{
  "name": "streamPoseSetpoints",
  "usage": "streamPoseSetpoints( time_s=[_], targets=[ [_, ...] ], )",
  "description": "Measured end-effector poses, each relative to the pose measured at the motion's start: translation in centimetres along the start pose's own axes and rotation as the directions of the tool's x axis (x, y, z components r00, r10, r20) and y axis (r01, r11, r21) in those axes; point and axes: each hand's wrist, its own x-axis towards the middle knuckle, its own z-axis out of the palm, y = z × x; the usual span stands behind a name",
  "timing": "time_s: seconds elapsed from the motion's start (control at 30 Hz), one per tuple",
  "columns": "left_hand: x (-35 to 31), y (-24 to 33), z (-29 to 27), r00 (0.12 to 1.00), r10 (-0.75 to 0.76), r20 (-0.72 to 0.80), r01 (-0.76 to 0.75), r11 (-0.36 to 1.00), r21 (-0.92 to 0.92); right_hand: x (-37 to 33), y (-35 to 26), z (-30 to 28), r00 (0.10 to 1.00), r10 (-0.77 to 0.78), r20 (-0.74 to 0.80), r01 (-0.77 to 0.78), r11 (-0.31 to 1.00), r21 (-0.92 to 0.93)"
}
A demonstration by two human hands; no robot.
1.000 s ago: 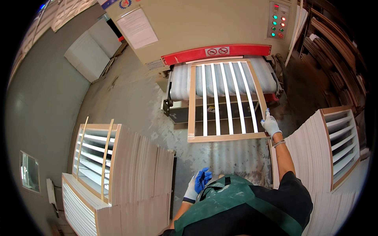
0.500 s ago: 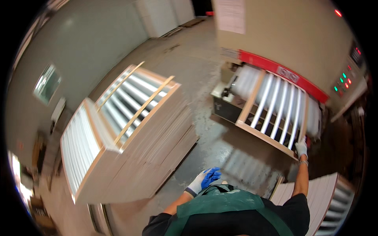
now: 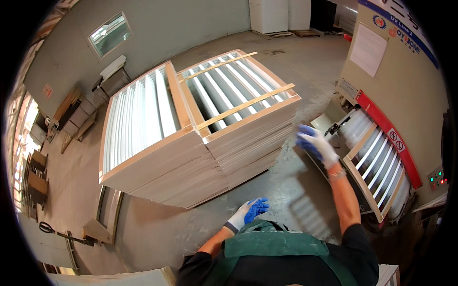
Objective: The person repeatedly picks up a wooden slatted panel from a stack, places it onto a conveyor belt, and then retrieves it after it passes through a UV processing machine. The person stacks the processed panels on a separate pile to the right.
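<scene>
My left hand, in a white glove with blue palm and fingers, hangs open in front of my green apron with nothing in it. Stretched forward, my right hand wears the same kind of glove and is blurred; its fingers look parted, and I see nothing in them. It is in the air between the stacked louvred panels and the machine. A wood-framed louvred panel with white slats lies on the machine's roller bed, partly under the red guard. Neither hand touches it.
Two stacks of louvred panels, a left stack and a right stack, stand ahead; wooden strips lie across the right one. A pallet jack handle is at lower left. The control panel has lit buttons.
My right hand has let go of the panel's near corner and swung left and forward. The view has turned right-to-left, bringing the stacks toward the middle. My left hand keeps its place by the apron.
</scene>
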Motion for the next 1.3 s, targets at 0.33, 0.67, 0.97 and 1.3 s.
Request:
streamPoseSetpoints(
  time_s=[0.33, 0.67, 0.97, 1.3],
  targets=[
    [-11.4, 10.2, 0.3, 0.904, 0.389, -0.177, -0.375, 0.921, 0.107, 15.8, -10.5, 34.0, 0.921, 0.039, 0.388, 0.15, 0.883, -0.445],
    [-20.7, 19.6, 1.5, 0.533, 0.834, -0.141, -0.784, 0.55, 0.288, 15.0, -8.1, 24.1, 0.934, 0.052, 0.353, -0.019, 0.995, -0.095],
    [-18.9, 17.9, 8.0, 0.644, 0.747, -0.163, -0.661, 0.651, 0.374, -4.8, -4.9, 5.6, 0.999, -0.005, -0.031, 0.005, 1.0, 0.004],
    [-9.1, 15.5, 18.1, 0.938, 0.309, 0.155, -0.345, 0.866, 0.362, -30.5, 0.4, -2.8, 0.676, 0.108, -0.729, -0.059, 0.994, 0.092]
  ],
)
